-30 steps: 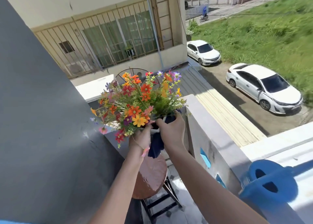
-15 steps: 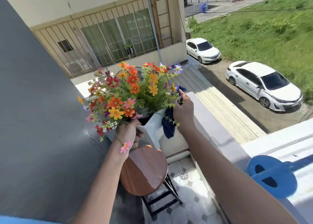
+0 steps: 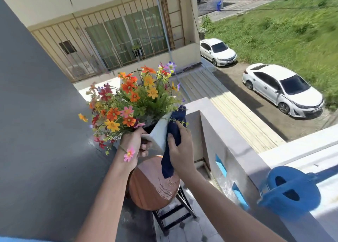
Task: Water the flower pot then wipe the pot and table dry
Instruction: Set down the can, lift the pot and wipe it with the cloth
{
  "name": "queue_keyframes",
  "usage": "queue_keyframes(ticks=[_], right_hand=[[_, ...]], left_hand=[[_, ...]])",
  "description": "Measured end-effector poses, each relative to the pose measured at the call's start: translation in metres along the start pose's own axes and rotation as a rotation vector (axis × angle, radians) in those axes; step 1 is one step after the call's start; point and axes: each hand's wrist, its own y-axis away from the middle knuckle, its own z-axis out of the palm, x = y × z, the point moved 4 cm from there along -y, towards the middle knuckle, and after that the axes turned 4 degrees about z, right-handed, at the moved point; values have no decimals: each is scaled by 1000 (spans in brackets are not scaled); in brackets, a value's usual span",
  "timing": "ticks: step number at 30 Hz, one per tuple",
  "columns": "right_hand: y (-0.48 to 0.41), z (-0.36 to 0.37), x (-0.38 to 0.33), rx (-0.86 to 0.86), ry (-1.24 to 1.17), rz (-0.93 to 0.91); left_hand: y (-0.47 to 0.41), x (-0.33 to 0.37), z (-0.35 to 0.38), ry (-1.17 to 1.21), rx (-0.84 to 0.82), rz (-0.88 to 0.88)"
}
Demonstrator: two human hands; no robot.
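Observation:
A white square flower pot (image 3: 158,133) full of orange, yellow, red and pink flowers (image 3: 131,99) is lifted above a small round wooden table (image 3: 150,188) and tilted to the left. My left hand (image 3: 136,146) grips the pot at its left side. My right hand (image 3: 180,148) presses a dark blue cloth (image 3: 172,141) against the pot's right face; the cloth's end hangs down over the table. Wet streaks shine on the table's right part.
A blue watering can (image 3: 290,190) stands on the balcony ledge (image 3: 237,146) at the right. A dark grey wall (image 3: 36,113) runs close along the left. Below the table is a tiled balcony floor (image 3: 192,229); beyond the ledge lie roofs and parked cars.
The pot has been raised off the table and tipped left. My right hand slid with the cloth from the pot's far rim down its right face.

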Motion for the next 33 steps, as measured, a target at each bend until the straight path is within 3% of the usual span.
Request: queue_keyframes(ticks=[4, 12, 16, 20, 24, 30, 33], right_hand=[[-28, -8, 6, 100, -42, 119], [-63, -17, -29, 175, -75, -33], [-30, 2, -45, 128, -130, 16], [1, 10, -45, 43, -76, -114], [22, 10, -8, -59, 83, -215], [23, 15, 22, -52, 51, 5], [20, 22, -5, -35, -15, -39]], left_hand=[[6, -7, 6, -11, -17, -18], [1, -7, 11, -71, 16, 20], [-4, -1, 11, -46, 50, 25], [-7, 5, 8, 33, 48, 41], [-12, 7, -4, 12, -56, -55], [-11, 5, -11, 6, 22, 6], [-8, 6, -10, 32, 50, 41]])
